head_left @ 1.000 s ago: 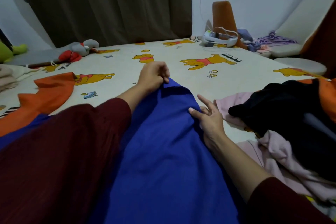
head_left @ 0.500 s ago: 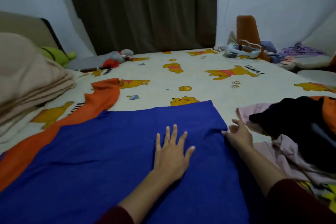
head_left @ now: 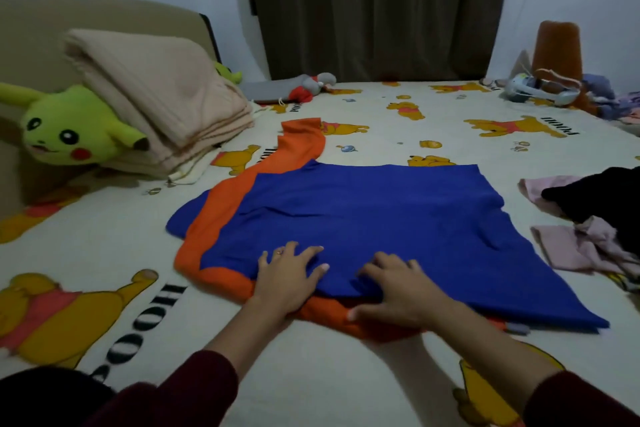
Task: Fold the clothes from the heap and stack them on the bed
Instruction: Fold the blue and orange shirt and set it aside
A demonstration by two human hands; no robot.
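Both hands' grip apart: left hand (head_left: 287, 279), right hand (head_left: 398, 291) flat on blue garment (head_left: 381, 218)

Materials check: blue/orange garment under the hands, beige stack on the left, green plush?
Blue and orange garment: thin, smooth knit, likely synthetic jersey; lies flat with soft ripples, matte. Beige folded stack: thick ribbed knit or fleece, seemingly; visible ribs, bulky folds. Green plush toy: soft short-pile fabric, stuffed; rounded shape.

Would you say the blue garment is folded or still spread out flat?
Partly folded: the blue garment lies doubled, orange edging showing beneath along its left and near edges, both hands on its near edge.
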